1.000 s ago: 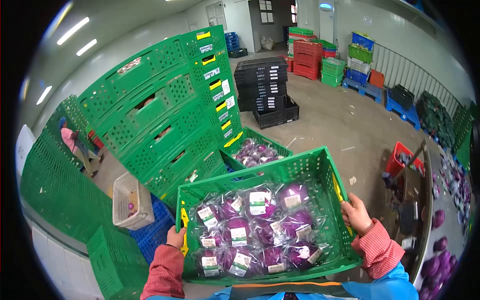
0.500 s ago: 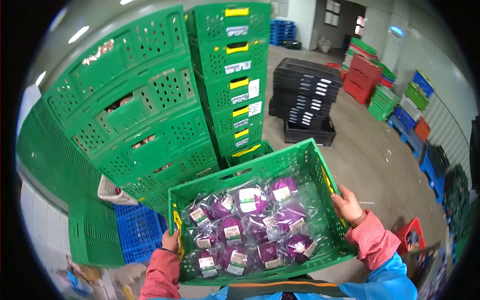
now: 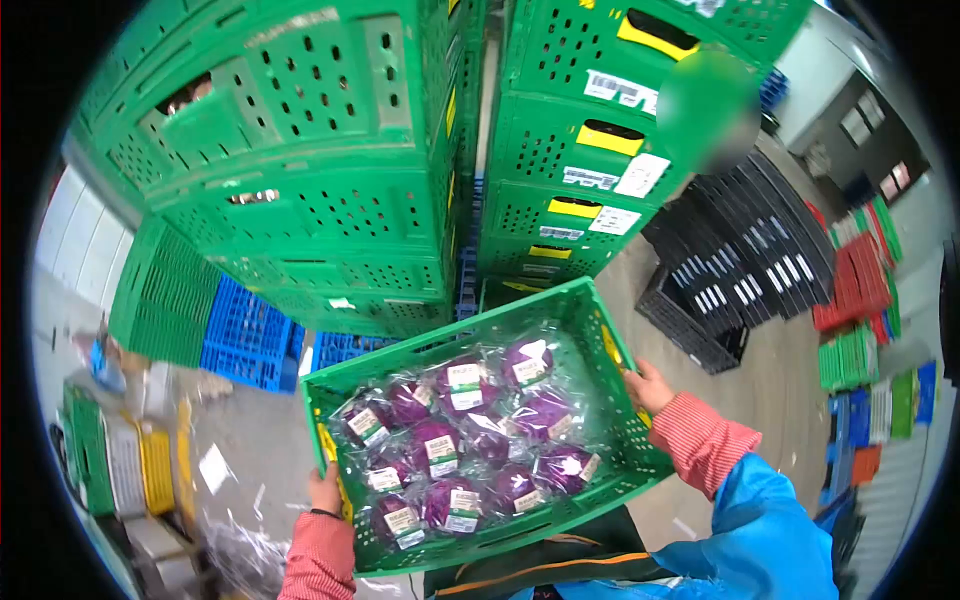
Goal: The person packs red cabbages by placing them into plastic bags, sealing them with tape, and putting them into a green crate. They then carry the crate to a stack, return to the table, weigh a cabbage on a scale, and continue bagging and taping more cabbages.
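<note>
I carry a green plastic crate [image 3: 575, 310] in front of my body, tilted, with a hand on each short side. My left hand [image 3: 325, 492] grips its left rim by the yellow handle; my right hand [image 3: 646, 385] grips the right rim. Inside the crate lie several purple cabbages [image 3: 470, 430] wrapped in clear film with white labels. Both sleeves are red-striped under a blue jacket.
Two tall stacks of green crates [image 3: 330, 180] [image 3: 600, 150] rise directly ahead. Blue crates [image 3: 240, 330] sit low on the left. Black crates [image 3: 735, 270] are stacked on the right, with red, green and blue stacks [image 3: 860, 340] further off. Yellow and green crates [image 3: 120, 460] lie bottom left.
My view has swung left and closer to the green stacks, which now fill the top of the frame. Both hands still hold the crate.
</note>
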A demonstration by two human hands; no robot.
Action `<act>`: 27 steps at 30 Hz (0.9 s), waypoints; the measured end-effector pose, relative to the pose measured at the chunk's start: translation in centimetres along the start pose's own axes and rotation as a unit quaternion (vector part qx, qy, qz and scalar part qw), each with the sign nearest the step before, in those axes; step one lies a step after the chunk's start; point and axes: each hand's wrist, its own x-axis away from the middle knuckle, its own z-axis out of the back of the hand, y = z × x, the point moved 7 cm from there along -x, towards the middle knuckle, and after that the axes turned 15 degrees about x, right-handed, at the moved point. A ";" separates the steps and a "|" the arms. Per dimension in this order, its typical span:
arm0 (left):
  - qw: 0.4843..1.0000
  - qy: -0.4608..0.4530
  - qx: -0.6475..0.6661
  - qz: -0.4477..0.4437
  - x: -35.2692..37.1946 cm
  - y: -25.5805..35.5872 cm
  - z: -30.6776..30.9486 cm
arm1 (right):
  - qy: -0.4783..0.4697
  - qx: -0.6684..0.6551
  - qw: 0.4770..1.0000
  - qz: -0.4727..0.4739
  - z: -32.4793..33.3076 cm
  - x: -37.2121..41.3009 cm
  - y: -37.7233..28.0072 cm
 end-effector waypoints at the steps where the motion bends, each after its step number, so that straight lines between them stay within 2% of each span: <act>1: 0.997 0.020 0.022 0.067 5.7 3.0 -1.7 | -0.028 0.015 0.999 0.013 0.4 -3.7 0.4; 3: 0.987 0.076 0.095 0.105 10.6 -0.2 -3.8 | -0.072 0.077 0.993 0.060 0.7 -11.6 0.7; 4: 0.975 0.114 0.150 0.115 12.2 -3.2 -5.3 | -0.047 0.154 0.979 0.125 1.1 -14.5 -1.6; 5: 0.965 0.159 0.148 0.147 15.5 -3.1 -7.3 | -0.022 0.224 0.957 0.182 1.0 -16.5 -3.2; 6: 0.950 0.186 0.193 0.162 17.9 -5.1 -9.2 | -0.049 0.252 0.951 0.173 0.5 -19.7 -3.2; 7: 0.935 0.198 0.244 0.164 17.2 -8.1 -10.3 | -0.057 0.279 0.944 0.169 -1.0 -22.8 -3.7; 9: 0.916 0.209 0.292 0.180 21.2 -11.1 -15.2 | -0.041 0.341 0.903 0.259 -1.5 -28.3 -5.0; 10: 0.902 0.209 0.324 0.193 22.8 -12.4 -18.1 | -0.054 0.366 0.890 0.268 -1.6 -29.9 -5.8; 13: 0.849 0.247 0.406 0.232 27.5 -12.5 -26.9 | -0.041 0.413 0.847 0.332 -2.7 -35.4 -7.4; 15: 0.814 0.236 0.479 0.228 28.1 -12.6 -31.7 | -0.028 0.437 0.820 0.369 -3.4 -38.0 -8.2; 16: 0.805 0.242 0.487 0.237 28.8 -12.5 -34.0 | -0.046 0.484 0.810 0.329 -3.4 -39.4 -8.1; 19: 0.778 0.243 0.517 0.261 30.5 -14.5 -39.6 | -0.017 0.521 0.799 0.300 -2.4 -42.5 -6.8; 20: 0.782 0.257 0.505 0.259 30.8 -15.0 -40.8 | -0.036 0.563 0.790 0.241 -1.7 -42.6 -6.4; 22: 0.800 0.267 0.464 0.271 30.0 -15.3 -41.1 | -0.068 0.632 0.731 0.250 -1.6 -40.0 -9.5; 24: 0.808 0.269 0.436 0.293 30.5 -15.2 -41.0 | -0.013 0.616 0.730 0.297 -2.1 -39.2 -9.2; 26: 0.825 0.248 0.404 0.307 30.2 -14.5 -40.7 | 0.110 0.540 0.723 0.416 -0.9 -32.5 -11.1; 27: 0.816 0.229 0.421 0.323 30.1 -14.3 -41.1 | 0.159 0.514 0.689 0.485 1.5 -24.7 -12.4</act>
